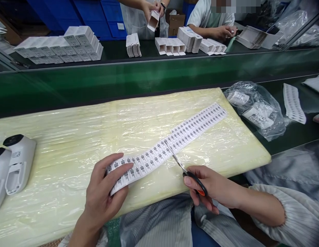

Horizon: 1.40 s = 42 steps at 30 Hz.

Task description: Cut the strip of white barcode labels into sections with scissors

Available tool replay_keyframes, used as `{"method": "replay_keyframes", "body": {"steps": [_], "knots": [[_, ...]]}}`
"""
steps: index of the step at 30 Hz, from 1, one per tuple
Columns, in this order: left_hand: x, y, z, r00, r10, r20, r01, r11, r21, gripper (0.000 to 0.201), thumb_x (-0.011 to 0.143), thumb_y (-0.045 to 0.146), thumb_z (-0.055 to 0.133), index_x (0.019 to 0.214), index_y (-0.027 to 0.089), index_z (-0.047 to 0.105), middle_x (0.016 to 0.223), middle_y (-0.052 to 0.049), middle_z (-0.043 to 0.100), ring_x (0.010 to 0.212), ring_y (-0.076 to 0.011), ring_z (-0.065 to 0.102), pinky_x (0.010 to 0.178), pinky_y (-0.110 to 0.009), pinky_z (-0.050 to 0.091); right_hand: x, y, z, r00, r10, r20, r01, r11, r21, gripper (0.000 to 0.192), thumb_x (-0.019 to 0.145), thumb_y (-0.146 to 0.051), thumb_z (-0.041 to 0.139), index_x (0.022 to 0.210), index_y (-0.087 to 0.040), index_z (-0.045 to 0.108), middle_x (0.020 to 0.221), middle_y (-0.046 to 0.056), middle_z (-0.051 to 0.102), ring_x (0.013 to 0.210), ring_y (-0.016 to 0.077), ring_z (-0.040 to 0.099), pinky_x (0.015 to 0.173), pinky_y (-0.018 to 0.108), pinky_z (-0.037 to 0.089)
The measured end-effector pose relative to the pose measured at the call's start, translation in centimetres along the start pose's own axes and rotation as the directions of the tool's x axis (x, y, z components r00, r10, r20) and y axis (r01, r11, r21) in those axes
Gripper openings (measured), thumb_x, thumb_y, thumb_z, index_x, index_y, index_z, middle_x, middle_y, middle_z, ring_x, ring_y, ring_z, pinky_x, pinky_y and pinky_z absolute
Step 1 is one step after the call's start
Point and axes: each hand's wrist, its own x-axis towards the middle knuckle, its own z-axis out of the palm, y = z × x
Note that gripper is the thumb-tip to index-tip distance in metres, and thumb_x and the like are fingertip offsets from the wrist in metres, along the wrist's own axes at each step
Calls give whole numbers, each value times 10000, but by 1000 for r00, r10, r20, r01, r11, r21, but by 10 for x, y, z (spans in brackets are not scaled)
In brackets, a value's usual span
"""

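Left hand [102,192]: pinches the label strip [169,144] end
Right hand [213,187]: grips scissors [185,169], blades at the strip's edge
Progress: strip looks uncut beyond the blades

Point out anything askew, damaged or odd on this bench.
Nothing looks damaged or spilled. The long white barcode label strip lies diagonally across the plastic-wrapped yellow foam pad, left hand pinning its near end, right hand holding orange-handled scissors at its edge. The clear crumpled plastic bag sits loosely beside it.
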Motion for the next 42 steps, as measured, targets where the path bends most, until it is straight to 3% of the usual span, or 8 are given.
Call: {"method": "replay_keyframes", "body": {"steps": [9,20,28,30,33,35,38,42], "knots": [[-1,-1,3,998,37,-45,-39,999,-34,404,862,51,528,1219,220,614,1342,-128,517,1163,-265,573,884,-356,513,2,-12,1,999,42,33,-43,999,31,629,658,-716,773,818,-199,452,601,-21,653,363,66,503,297,150,407],[0,2,-2,999,38,24,-38,999,-16,409,876,44,516,1241,218,584,1357,-136,491,1179,-256,547,900,-359,514,7,-11,0,1000,0,13,-1,999,48,593,679,-689,776,810,-203,462,575,-37,631,349,62,478,276,142,384],[-2,0,-2,999,37,-12,-37,999,-20,396,874,51,518,1227,210,597,1344,-141,505,1162,-261,560,862,-354,528,6,-12,0,1000,-16,-22,16,1000,16,666,652,-767,769,808,-197,463,573,-29,634,322,52,435,268,147,340],[-2,3,-3,997,60,-47,-60,998,-1,389,863,50,533,1214,203,605,1334,-146,511,1163,-267,562,868,-366,531,4,-12,0,996,-91,-23,92,994,66,679,679,-791,742,860,-190,480,738,26,711,415,82,564,347,178,444],[3,15,-6,990,113,-83,-111,993,29,353,856,78,557,1185,192,620,1329,-156,510,1178,-287,555,889,-411,544,2,-12,3,968,-249,-25,249,950,191,661,698,-726,789,969,-188,518,1119,118,728,796,169,752,647,261,602],[8,30,-6,979,182,-93,-181,983,16,299,866,117,557,1146,184,636,1303,-159,507,1180,-303,554,898,-455,559,2,-12,9,948,-317,-32,314,910,270,653,679,-644,859,1023,-195,532,1252,139,690,984,199,746,809,295,597],[8,56,-8,967,220,-126,-226,974,-35,279,833,108,599,1079,228,652,1221,-116,510,1181,-319,558,910,-511,583,6,-8,21,935,-349,-68,348,863,367,686,648,-585,907,1084,-211,532,1317,144,665,1068,222,726,905,347,570],[-22,73,-21,979,173,-111,-171,985,23,504,820,171,619,1249,429,562,1259,-22,542,1050,-265,602,907,-560,618,13,8,36,922,-382,-58,362,799,480,731,611,-561,936,1121,-216,541,1344,139,654,1189,243,674,992,367,523]]}}
